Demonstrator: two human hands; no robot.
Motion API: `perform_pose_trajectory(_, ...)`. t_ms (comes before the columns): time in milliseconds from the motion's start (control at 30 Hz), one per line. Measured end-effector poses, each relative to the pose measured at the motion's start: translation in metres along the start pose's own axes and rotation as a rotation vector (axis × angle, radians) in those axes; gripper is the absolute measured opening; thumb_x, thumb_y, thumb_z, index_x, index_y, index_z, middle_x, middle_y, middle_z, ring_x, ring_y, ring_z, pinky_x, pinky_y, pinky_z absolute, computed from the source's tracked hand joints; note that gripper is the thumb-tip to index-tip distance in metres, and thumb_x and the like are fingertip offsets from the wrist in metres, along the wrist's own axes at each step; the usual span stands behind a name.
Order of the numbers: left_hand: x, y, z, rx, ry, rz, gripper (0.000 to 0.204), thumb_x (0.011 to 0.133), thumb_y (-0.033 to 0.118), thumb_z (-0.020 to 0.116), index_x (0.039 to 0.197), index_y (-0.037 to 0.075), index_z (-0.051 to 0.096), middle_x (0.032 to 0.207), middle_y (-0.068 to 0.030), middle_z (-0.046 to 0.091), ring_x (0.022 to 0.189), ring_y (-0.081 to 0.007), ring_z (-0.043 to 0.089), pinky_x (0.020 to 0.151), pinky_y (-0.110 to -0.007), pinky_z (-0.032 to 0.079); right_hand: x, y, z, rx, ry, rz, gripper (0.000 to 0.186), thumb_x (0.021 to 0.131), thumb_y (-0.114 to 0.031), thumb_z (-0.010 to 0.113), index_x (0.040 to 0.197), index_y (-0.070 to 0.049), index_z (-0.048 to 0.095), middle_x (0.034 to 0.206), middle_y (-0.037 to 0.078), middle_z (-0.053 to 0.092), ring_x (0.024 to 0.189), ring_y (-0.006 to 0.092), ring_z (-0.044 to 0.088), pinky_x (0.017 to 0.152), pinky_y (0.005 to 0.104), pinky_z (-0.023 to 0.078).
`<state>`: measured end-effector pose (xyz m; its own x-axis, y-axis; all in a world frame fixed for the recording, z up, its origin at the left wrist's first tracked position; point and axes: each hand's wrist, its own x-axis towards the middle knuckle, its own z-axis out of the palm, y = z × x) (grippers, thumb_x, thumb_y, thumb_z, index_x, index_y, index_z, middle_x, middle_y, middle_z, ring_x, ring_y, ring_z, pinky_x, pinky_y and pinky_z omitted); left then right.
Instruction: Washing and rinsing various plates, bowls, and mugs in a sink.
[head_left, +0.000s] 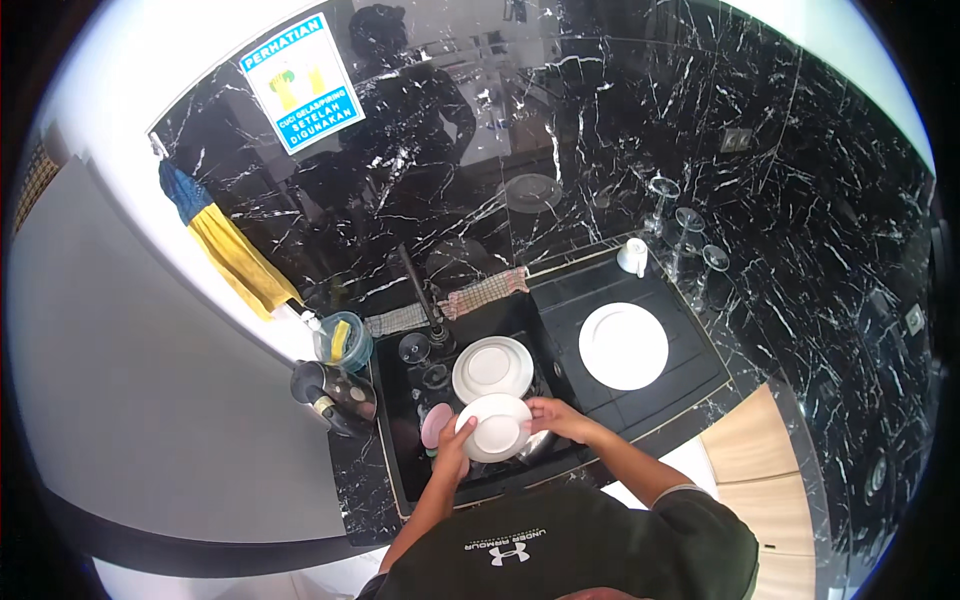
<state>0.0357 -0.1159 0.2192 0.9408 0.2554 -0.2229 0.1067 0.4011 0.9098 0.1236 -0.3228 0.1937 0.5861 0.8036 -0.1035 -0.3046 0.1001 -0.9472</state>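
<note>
Over the near part of the black sink point(388, 455), a small white plate point(496, 434) is held between my two hands. My left hand point(453, 447) grips its left edge, thumb on top. On the right edge, the fingers of my right hand point(556, 419) are closed. Just behind it in the sink lie larger white plates point(492, 368), one on another. A pink dish point(435, 425) sits beside my left hand. Stemmed glassware point(414, 348) stands near the black faucet point(437, 325). Something shiny beneath the held plate is partly hidden.
On the right drainboard lie a white plate point(623, 346) and a white cup point(632, 257). Several wine glasses point(688, 232) stand along its far right side. A clear tub with a yellow sponge point(341, 341) and a dark kettle point(335, 398) are left of the sink. A towel point(235, 250) hangs above.
</note>
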Motion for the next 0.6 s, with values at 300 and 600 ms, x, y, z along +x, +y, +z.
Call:
perform_pose_trajectory(300,0.019,-0.021,-0.011,-0.050,-0.072,-0.124,0.034,0.085,0.024,0.050,0.112,0.004,0.044,0.107,-0.0065,0.053,0.094,-0.0168,0.052,0.081,-0.028,0.040,0.014,0.007,-0.028,0.163,0.079,0.135,0.031,0.079,-0.012,0.057,0.107,-0.002,0.048,0.095,0.005,0.057,0.083,0.0116,0.056,0.072,0.0251,0.045)
perform_pose_trajectory(600,0.033,-0.025,-0.046,0.013,0.001,-0.164,0.033,0.088,0.027,0.043,0.112,0.004,0.043,0.109,-0.0091,0.052,0.095,-0.0191,0.053,0.080,-0.030,0.042,0.085,-0.018,-0.168,0.484,0.828,-0.120,0.014,0.083,-0.011,0.050,0.096,-0.009,0.044,0.095,0.003,0.054,0.086,0.0146,0.054,0.076,0.0325,0.045)
